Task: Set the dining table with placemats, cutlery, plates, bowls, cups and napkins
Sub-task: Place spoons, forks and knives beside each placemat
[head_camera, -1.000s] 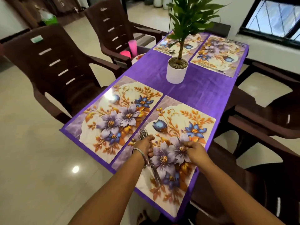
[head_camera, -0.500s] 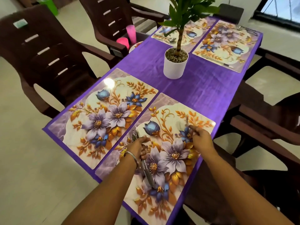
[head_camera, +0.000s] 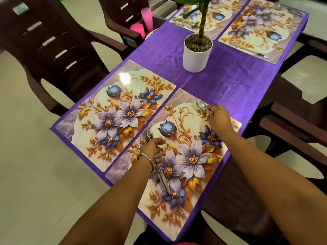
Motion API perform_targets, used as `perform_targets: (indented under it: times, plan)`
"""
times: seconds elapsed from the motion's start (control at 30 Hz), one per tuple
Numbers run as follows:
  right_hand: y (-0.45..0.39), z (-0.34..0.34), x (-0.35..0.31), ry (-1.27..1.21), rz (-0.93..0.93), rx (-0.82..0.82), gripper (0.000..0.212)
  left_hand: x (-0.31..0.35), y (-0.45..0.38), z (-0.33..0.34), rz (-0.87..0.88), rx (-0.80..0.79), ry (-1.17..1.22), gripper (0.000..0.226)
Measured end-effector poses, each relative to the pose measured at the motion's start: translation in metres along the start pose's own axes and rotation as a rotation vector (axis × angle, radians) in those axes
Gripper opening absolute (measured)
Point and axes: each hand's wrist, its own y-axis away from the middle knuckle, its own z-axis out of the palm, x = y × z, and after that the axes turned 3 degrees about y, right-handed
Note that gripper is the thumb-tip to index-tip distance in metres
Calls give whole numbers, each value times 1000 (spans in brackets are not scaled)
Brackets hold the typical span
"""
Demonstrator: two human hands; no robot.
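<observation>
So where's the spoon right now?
The spoon is in the right hand, over the far corner of the near right placemat, near the plant pot.

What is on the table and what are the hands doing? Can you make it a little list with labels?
left hand: grips a bundle of cutlery over the near placemat
right hand: holds a spoon at the near placemat's far corner
empty placemat: lies beside the near one, nothing on it
far placemats: two, already with cutlery on them
plant pot: white, stands mid-table on the purple tablecloth
pink cups: on a chair beside the table
plates, bowls, napkins: none on the table
</observation>
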Motion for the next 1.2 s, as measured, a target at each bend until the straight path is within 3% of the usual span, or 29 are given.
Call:
perform_targets:
  times: [0.33, 1.2]
  plan:
    - [39, 14, 14, -93, 28, 142, 28, -2, -3, -1, 21, 5, -4, 26]
    - [29, 11, 23, -152, 87, 74, 26, 0, 5, -2, 26, -26, -59, 21]
